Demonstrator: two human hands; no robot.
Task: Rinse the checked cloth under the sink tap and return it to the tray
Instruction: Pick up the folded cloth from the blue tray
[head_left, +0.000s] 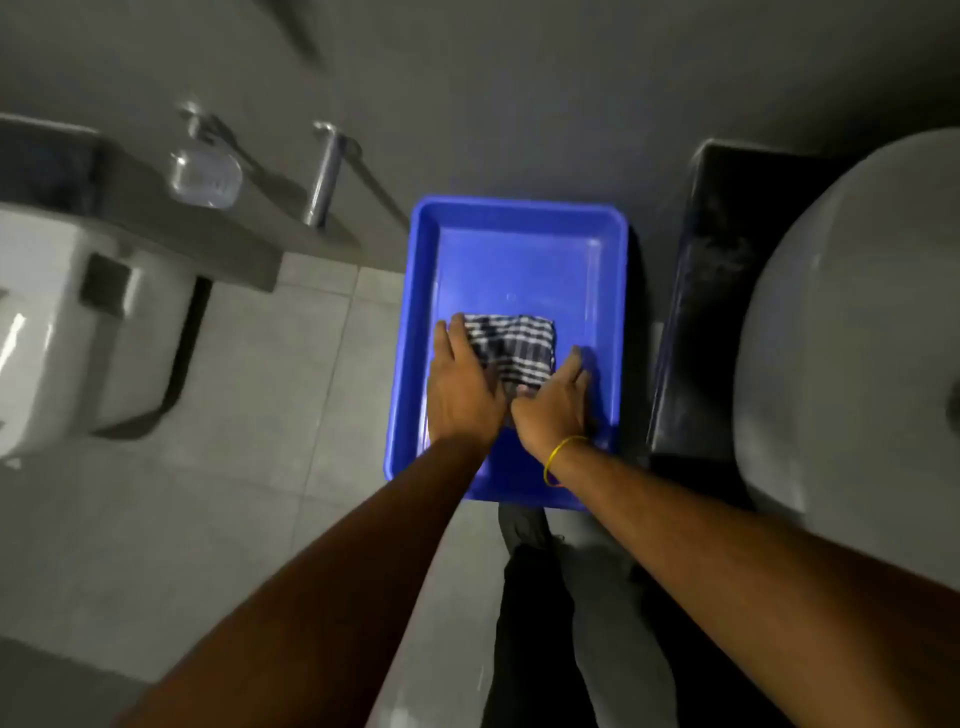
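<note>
I see the checked cloth (511, 347) lying folded in the blue tray (519, 223), in the near half of its floor. My left hand (465, 384) lies flat on the cloth's left edge, its fingers (457, 332) close together and stretched out along that side. My right hand (558, 400) rests on the cloth's near right corner, fingers pressed together and pointing forward onto the tray floor; I cannot tell whether either hand is pinching the fabric. A yellow band (563, 457) circles my right wrist. The tray sits on the tiled floor (249, 426). Just right of it stands a dark box (717, 291), then a white round basin (852, 332). To the left I see a toilet (57, 322) under a grey ledge (171, 228).
</note>
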